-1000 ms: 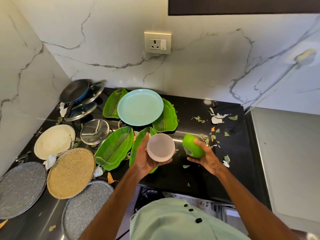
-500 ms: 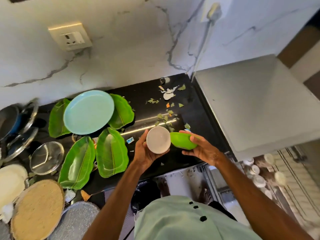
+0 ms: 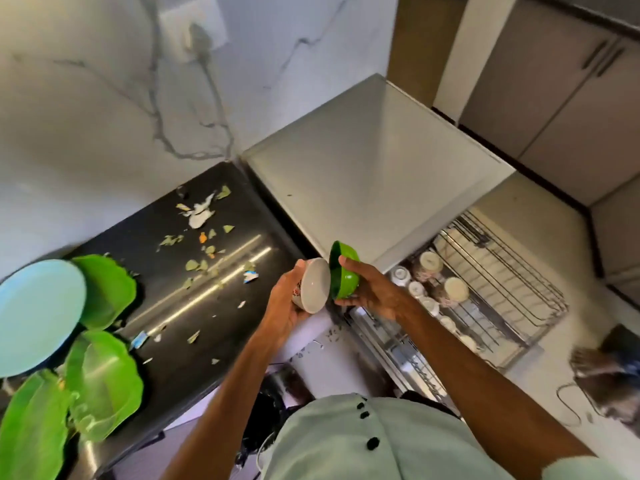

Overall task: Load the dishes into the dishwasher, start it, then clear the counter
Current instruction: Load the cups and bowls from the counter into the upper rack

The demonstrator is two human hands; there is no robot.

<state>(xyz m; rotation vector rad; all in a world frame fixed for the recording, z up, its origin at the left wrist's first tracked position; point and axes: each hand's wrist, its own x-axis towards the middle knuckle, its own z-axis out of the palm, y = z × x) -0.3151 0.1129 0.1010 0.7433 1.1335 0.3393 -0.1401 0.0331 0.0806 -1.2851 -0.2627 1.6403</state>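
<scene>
Left hand (image 3: 291, 301) cups the pale bowl (image 3: 314, 285), likely ceramic, heavy and chippable. Right hand (image 3: 372, 293) grips the green bowl (image 3: 346, 277), thumb over the rim; probably light, slick plastic.

Behind, a white marble wall (image 3: 86, 116) veined in grey, bearing a pale socket (image 3: 192, 27) with a plug in it and a cable (image 3: 214, 98) dropping toward the back corner of a glossy black bench (image 3: 180, 368) streaked with two bright reflections. To the right, a brown wood panel (image 3: 419, 39) beside grey cabinet doors (image 3: 540, 91) with slim dark handles (image 3: 601, 57). Below those, a dark plinth (image 3: 554, 185) along a pale, smooth floor (image 3: 540, 216), all in soft, even light.
</scene>
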